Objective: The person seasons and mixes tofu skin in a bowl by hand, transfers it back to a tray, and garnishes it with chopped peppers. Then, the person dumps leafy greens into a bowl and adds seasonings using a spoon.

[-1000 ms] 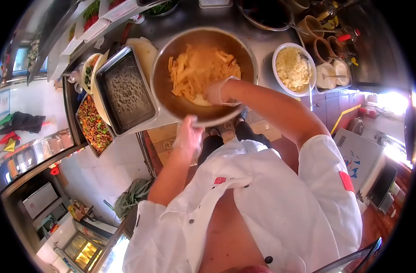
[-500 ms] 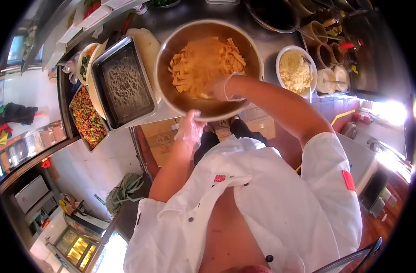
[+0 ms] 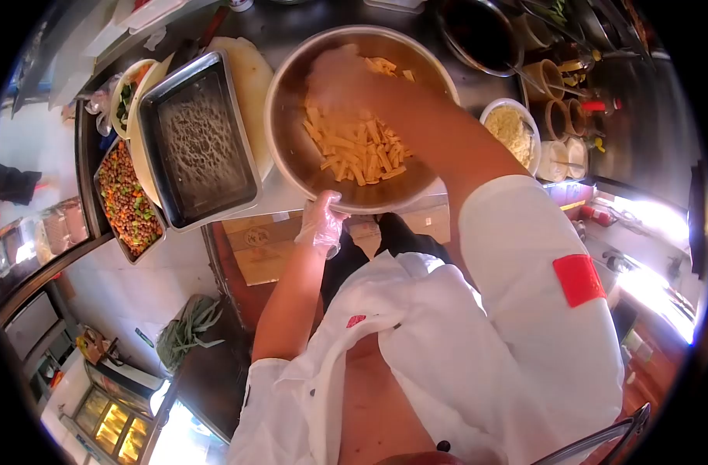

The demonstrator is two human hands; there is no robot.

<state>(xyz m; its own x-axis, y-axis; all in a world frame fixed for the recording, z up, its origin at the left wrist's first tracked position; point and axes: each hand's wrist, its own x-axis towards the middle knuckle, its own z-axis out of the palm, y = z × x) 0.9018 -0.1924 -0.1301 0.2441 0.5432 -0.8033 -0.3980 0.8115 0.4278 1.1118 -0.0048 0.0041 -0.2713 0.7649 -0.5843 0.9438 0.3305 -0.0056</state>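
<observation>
A large steel mixing bowl (image 3: 288,147) stands on the counter before me, with tan strips of food (image 3: 362,155) in it, perhaps tofu or bamboo shoot. My left hand (image 3: 321,221), in a clear plastic glove, grips the bowl's near rim. My right hand (image 3: 338,74) is inside the bowl at its far left, among the strips. Motion smears its fingers, so I cannot see whether they close on anything. The right forearm crosses over the bowl's right side and hides part of the strips.
Left of the bowl lie a wet, dark metal tray (image 3: 195,139), a round board (image 3: 249,85) and a tray of diced mixed vegetables (image 3: 128,201). To the right stand a white bowl of pale minced food (image 3: 510,132), several seasoning pots (image 3: 551,77) and a dark pan (image 3: 478,35).
My right hand has swept from the bowl's near right to its far left. The strips have shifted toward the near side. My left hand stays on the rim.
</observation>
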